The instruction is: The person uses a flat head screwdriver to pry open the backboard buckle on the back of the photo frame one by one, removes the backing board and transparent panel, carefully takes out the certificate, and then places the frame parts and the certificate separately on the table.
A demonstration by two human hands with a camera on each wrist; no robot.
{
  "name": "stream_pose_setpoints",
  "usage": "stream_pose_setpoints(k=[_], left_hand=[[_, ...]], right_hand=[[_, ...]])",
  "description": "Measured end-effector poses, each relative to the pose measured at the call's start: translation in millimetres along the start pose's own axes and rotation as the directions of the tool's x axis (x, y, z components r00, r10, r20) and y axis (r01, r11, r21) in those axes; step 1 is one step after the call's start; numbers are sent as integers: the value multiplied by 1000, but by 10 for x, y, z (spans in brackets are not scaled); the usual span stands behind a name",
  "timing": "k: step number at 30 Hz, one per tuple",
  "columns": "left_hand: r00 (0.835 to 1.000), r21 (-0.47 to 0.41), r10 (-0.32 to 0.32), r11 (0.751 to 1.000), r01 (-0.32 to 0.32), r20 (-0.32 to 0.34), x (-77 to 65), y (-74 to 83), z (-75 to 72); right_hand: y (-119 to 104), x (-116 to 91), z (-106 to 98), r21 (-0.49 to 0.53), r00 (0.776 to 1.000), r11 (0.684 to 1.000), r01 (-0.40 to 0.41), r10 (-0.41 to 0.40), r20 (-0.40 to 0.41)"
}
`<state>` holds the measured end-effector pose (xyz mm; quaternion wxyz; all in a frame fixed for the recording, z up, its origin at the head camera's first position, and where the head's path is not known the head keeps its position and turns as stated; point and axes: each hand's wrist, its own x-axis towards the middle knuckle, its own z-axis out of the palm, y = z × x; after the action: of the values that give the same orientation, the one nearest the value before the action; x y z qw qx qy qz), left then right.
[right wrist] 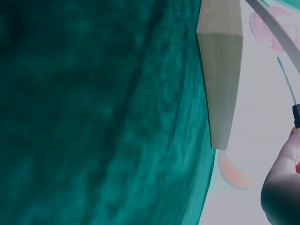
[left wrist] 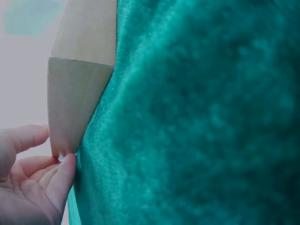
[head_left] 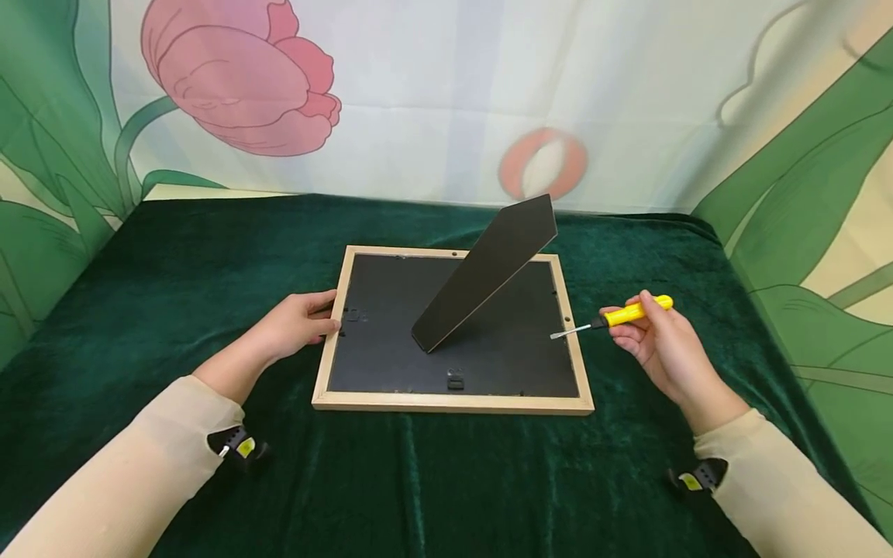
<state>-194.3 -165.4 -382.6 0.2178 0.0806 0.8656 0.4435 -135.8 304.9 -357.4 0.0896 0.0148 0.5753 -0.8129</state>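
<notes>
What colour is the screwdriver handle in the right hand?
Yellow. The screwdriver in the right hand shows best in the head view.

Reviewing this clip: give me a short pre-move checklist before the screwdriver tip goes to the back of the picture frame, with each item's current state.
1. Picture frame lies face down and flat on the green cloth: ok.
2. Left hand steadies the frame's left edge: ok, fingers rest on the rim.
3. Right hand grips the screwdriver by its yellow handle: ok.
4. Tip reaches a retaining clip: not ok, it hovers over the right rim.
5. Stand flap is out of the tool's way: ok, raised at the middle.
6. Clips turned or locked: cannot tell, too small.
</notes>
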Motion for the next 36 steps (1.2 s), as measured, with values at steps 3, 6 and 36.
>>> stream_pose_setpoints(k=[3,6,36], left_hand=[[1000,-5,5,1000,-5,2,-3,-1,-1],[1000,-7,6,1000,-6,6,-6,0,-5],[995,645,51,758,-97,89,-620,285,217]], right_hand=[[41,77,59,-90,999,995,-42,39,-37],[89,152,128,-198,993,975,-101,88,-74],[254,450,430,-542,966,805,-240,256,-48]])
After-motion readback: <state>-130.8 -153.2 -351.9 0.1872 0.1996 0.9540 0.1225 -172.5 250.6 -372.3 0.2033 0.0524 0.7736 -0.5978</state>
